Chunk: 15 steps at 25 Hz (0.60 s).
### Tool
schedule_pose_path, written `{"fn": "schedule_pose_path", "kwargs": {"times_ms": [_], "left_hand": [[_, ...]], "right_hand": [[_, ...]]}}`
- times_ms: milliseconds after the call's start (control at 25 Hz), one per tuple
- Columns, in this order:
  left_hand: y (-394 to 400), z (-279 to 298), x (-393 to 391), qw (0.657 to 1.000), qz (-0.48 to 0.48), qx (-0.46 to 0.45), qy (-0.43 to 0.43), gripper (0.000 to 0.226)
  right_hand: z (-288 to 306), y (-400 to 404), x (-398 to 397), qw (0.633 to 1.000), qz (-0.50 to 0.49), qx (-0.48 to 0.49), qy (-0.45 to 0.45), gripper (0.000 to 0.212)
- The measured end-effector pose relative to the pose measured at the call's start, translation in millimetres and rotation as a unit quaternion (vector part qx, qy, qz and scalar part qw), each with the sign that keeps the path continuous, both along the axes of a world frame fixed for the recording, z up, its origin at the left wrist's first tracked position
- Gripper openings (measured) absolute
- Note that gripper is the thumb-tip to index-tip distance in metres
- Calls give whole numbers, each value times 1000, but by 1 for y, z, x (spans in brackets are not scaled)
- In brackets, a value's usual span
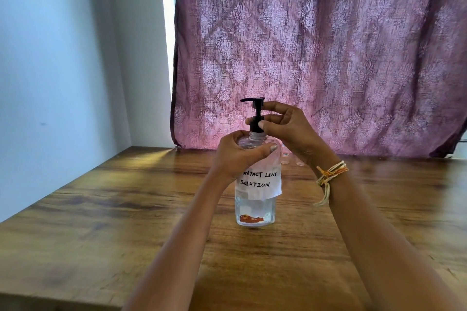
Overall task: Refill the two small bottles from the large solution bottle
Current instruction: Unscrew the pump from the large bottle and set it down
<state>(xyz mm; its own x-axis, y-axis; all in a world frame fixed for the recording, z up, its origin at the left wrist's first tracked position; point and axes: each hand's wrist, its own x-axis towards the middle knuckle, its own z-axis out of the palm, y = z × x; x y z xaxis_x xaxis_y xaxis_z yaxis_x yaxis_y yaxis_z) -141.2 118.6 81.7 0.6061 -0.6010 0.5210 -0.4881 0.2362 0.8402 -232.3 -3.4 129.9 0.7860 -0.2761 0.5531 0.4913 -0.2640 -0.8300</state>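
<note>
Solution bottle (255, 194), clear and hand-labelled, stood upright on the wooden table (101, 209) before a purple curtain (316, 53). Left hand (237, 156) was wrapped around its shoulder, fingers closed on it. Right hand (288, 129) pinched the black pump (256, 116) at its collar. Small bottles (285, 154) showed dimly behind, on the table.

Single head view, facing forward-down, close over table (101, 209), curtain (316, 45) behind
</note>
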Motion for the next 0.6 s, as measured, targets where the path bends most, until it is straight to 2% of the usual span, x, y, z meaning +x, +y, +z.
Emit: {"fn": "schedule_pose_path", "kwargs": {"times_ms": [80, 280, 440, 520, 600], "left_hand": [[0, -1, -1, 1000, -4, -8, -2, 34], [-4, -4, 0, 999, -9, -42, -19, 29], [-6, -8, 2, 999, 8, -44, -12, 54], [-6, -8, 2, 999, 9, -46, -7, 56], [-6, -8, 2, 999, -1, -52, -6, 52]], "right_hand": [[-3, 6, -1, 1000, -2, 12, -18, 44], [-13, 21, 1, 992, -115, 8, -42, 57], [-11, 19, -4, 993, -90, 65, -44, 45], [-12, 18, -4, 994, -73, 74, -38, 43], [-14, 20, -3, 995, -68, 56, -37, 50]]}}
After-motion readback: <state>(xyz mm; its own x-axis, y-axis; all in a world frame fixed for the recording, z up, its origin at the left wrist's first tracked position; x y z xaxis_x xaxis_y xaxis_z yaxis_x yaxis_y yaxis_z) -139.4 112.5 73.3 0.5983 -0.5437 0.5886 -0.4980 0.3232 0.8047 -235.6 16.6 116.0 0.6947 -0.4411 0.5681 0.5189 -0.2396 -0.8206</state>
